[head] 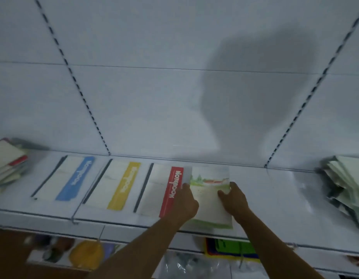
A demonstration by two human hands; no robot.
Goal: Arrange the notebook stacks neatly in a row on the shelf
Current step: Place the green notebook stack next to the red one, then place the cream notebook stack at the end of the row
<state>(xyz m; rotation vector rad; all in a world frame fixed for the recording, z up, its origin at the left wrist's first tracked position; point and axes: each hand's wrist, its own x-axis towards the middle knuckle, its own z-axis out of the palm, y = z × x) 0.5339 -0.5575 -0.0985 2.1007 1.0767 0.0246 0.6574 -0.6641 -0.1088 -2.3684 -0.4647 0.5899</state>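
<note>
Lower shelf: nearest to us, below the shelf edge, we see blurred goods, among them a yellow lump and a green pack; we cannot tell what they are.
Left hand: we hold the left edge of the green notebook, thumb on its cover, the fingers hidden beneath it, so we take this as a grip on it.
Right hand: we grip the right edge of the green notebook, fingers curled over its top right side.
Green notebook: it lies flat on the shelf, its near edge at the shelf front, its left side overlapping the red notebook.
Red notebook: just left of the green notebook, flat, with a red band reading "Notebook".
Yellow notebook: left of the red one, flat, a little apart.
Blue notebook: left of the yellow one, flat, so these form a row with the green notebook at its right end.
Left pile: far left of the green notebook, a loose, uneven heap of notebooks.
Right pile: far right of the green notebook, a slumped heap of pale green notebooks.
Back panel: behind the green notebook, white, with slotted uprights and our shadow on it.
</note>
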